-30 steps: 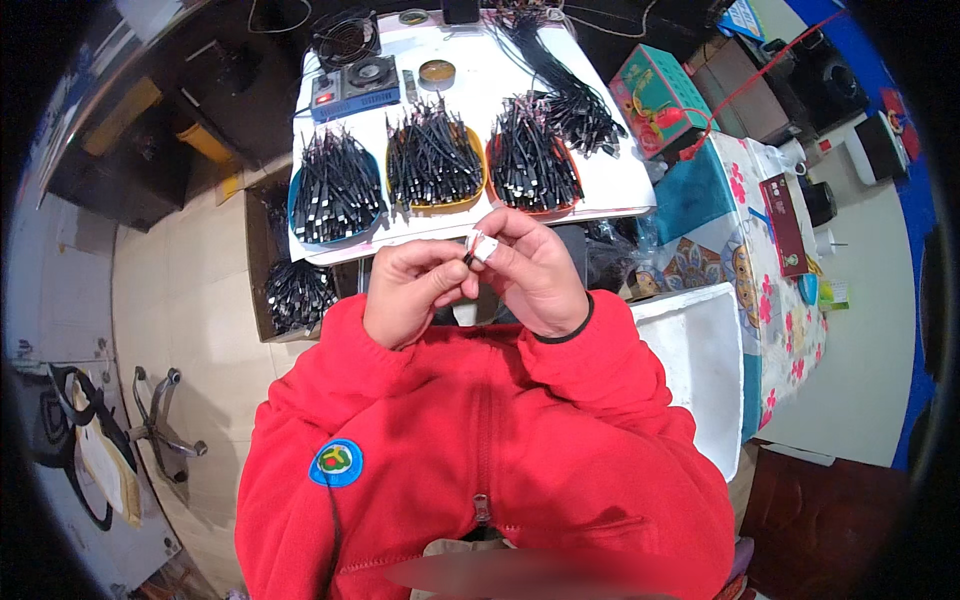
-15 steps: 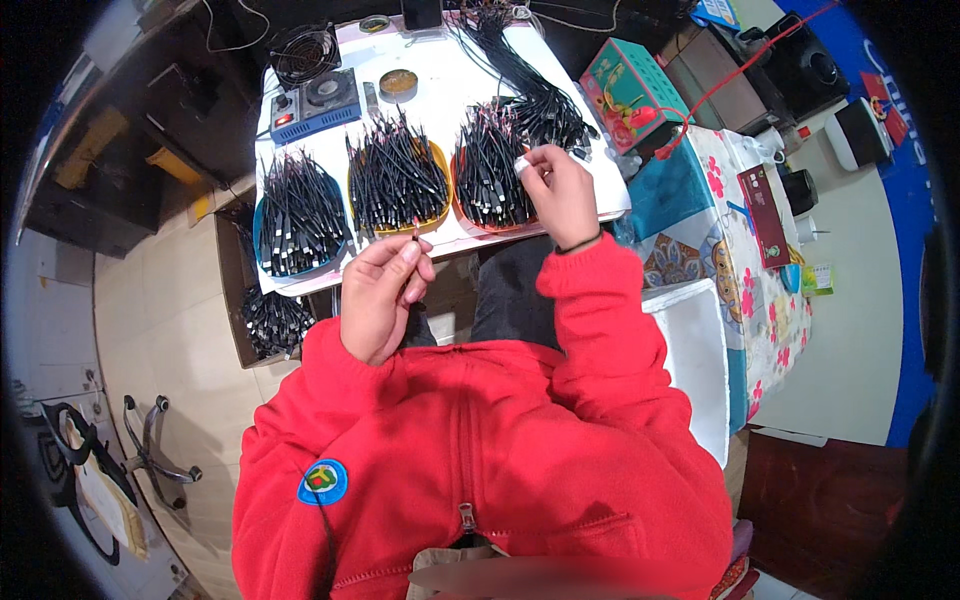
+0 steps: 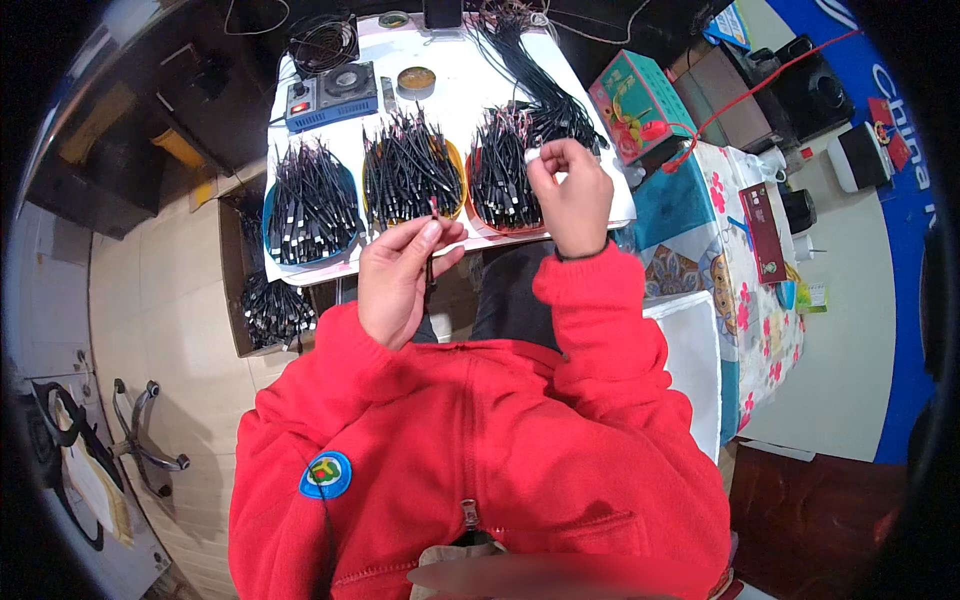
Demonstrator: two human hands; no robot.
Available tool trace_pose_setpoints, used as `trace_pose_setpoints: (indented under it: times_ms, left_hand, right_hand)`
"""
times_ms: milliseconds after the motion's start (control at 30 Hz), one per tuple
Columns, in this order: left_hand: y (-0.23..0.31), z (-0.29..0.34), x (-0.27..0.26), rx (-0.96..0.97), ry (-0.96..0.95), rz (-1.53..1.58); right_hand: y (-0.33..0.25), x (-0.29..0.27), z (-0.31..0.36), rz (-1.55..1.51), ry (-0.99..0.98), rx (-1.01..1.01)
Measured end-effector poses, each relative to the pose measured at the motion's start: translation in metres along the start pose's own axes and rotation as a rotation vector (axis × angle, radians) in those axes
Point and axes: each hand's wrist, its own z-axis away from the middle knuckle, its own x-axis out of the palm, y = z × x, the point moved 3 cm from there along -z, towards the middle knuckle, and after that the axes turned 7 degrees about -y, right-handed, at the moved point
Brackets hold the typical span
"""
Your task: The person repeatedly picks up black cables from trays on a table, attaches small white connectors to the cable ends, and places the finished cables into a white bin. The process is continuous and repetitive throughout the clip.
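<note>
head view: left hand (image 3: 400, 275) pinches a black cable (image 3: 432, 240); right hand (image 3: 570, 190) pinches a small white piece (image 3: 533, 155).

Three trays of cable ends (image 3: 410, 170) on table (image 3: 455, 95) ahead of hands; box of cables (image 3: 270, 300) left of left hand (image 3: 400, 280).

Red zip jacket (image 3: 480, 470), round chest badge (image 3: 327, 474), dark wristband (image 3: 583, 252).

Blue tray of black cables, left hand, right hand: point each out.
blue tray (image 3: 272, 252), head view, on its front rim.
left hand (image 3: 395, 280), head view, on the back of the hand.
right hand (image 3: 572, 195), head view, on the back of the hand.
</note>
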Motion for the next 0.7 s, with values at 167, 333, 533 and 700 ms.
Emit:
trace_pose_setpoints:
  times_ms: [167,333,533,700]
  left_hand:
    - [0.001,0.004,0.023,0.104,-0.022,0.093]
    - [0.003,0.021,0.034,0.149,-0.098,0.085]
    - [0.011,0.043,0.040,0.168,-0.168,0.006]
    - [0.017,0.059,0.046,0.352,-0.186,-0.210]
  right_hand:
    - [-0.055,-0.005,0.055,-0.399,-0.135,0.037]
    - [-0.082,-0.014,0.090,-0.316,-0.123,-0.064]
    - [-0.093,-0.032,0.100,-0.366,-0.178,-0.134]
    - [-0.078,-0.053,0.093,-0.854,-0.273,0.103]
